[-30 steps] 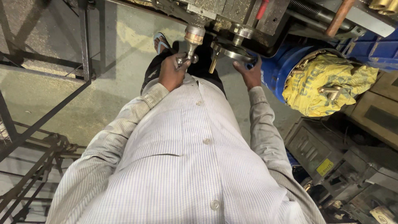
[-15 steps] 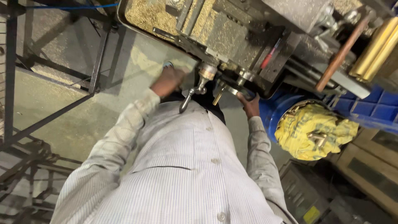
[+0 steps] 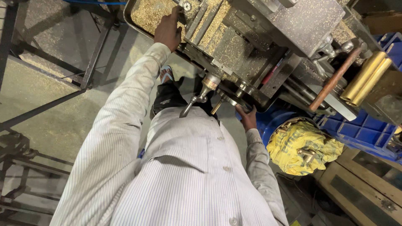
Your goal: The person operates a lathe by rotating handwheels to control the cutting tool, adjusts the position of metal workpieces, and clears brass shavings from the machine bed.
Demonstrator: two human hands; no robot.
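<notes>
- The big grey metal machine sits at the far side of the scene, and gold metal chips cover its top and its tray.
- The round metal hand wheel is at the near edge of the machine, just in front of the person's body.
- The right hand is curled around the near rim of this wheel, gripping it.
- A silver handle with a shiny knob sticks out just left of the wheel. No hand touches it.
- The left hand reaches up to the far left part of the machine, beside the tray of chips. Its fingers bend over something there, but I cannot tell what it holds.
- The many chips make it look like lots of cutting is already done. How much is left, the picture does not show.
- Shiny gold metal rods lie at the far right.
- A crumpled yellow cloth bag sits on the right, near blue plastic crates.
</notes>
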